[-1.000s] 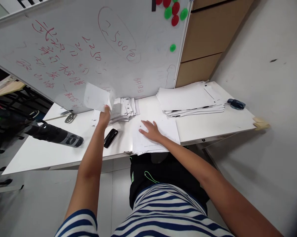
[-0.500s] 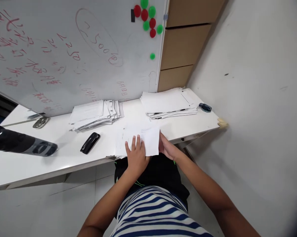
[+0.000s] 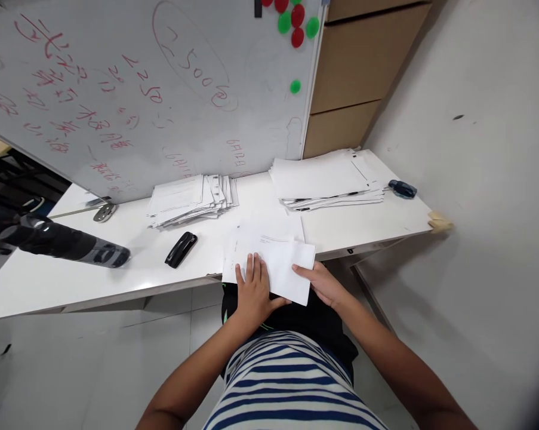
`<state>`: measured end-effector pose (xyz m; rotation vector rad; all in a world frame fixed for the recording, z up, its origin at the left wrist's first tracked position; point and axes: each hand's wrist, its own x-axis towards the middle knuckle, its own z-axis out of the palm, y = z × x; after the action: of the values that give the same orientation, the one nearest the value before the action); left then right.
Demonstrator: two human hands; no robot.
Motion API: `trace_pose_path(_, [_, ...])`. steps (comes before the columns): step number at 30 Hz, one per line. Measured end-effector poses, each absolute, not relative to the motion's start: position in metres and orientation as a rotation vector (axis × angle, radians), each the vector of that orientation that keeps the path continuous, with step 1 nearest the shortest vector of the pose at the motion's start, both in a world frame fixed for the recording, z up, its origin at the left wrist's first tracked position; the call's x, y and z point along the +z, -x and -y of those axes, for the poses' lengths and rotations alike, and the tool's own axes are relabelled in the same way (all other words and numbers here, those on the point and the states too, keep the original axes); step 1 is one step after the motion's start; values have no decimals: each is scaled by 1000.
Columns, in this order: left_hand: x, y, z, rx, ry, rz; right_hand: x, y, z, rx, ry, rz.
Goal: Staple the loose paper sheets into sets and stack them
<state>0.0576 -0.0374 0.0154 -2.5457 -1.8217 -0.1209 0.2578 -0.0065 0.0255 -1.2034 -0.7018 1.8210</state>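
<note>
We are laying our left hand (image 3: 254, 298) flat and pinching, with our right hand (image 3: 325, 282), the white sheet (image 3: 283, 272) overhanging the desk's (image 3: 363, 227) near edge; by tugging unevenly, we are risking dragging off the papers beneath (image 3: 291, 226).

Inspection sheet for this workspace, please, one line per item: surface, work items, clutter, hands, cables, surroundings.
Surface: white desk, papers at its front edge.
Work items: top sheet over those papers, its right side lifted; left paper stack, uneven; right paper stack, larger sheets.
Clutter: black stapler-like object, bottle, grey mouse, dark blue object (unclear).
Hands: left hand spread, fingers on paper; right hand grips the top sheet's right edge, thumb on top.
Cables: nothing seen.
Surroundings: whiteboard with red writing and magnets, cardboard boxes, pale wall.
</note>
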Motion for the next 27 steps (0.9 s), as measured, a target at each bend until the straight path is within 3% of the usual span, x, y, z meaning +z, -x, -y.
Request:
trace_pose_path(4, [25,-37,51,-201,2584,1939,17,-253,6,1757,1356,761])
trace_pose_path(7, [34,-13,66,-457,2481,2182,17,-254,10,1752,1419,848])
trace_pose_path(14, [18,17,90,-1821,1265,3422,27,-250,27,1805,1376,1171])
trace_pose_path(17, [18,23,95,-2246,1019,3781,41,-247,29,1833,1314,1277])
trace_pose_path(20, [43,29,94,-2223,1264,3664,66,-250,23,1799,1274,1394])
trace_pose_path(24, [87,31,58,-1940,2154,2902,101,-261,-2,1535,1081,1581])
trace_pose_path(27, [94,19,9,-1770,2535,2511,103,-262,-29,1306,1191,1561])
